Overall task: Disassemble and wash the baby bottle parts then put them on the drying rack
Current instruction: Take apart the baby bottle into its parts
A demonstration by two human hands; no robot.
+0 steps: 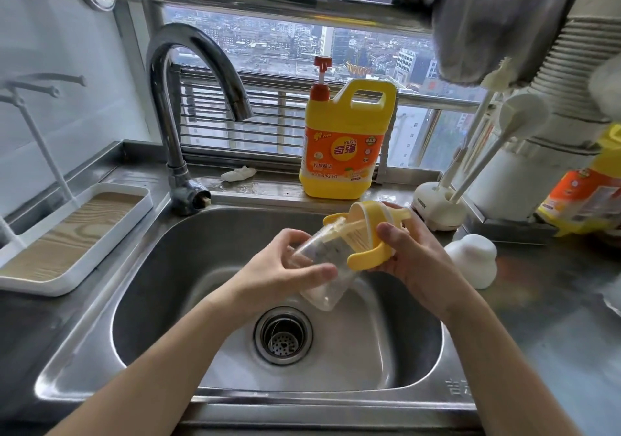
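Fingers of the left hand (282, 267) wrap the clear, smooth bottle body (319, 267); the right hand (403, 250) clamps the yellow handled collar (366, 234). Long axis slants from lower centre to upper right, above the steel sink (151, 301). Drying rack (77, 234) waits at left, on the bench.

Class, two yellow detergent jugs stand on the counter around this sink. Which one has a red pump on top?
The detergent jug standing upright behind the sink, before the window, carries the red pump. The other jug, at the far right edge, is partly cut off and shows no pump.
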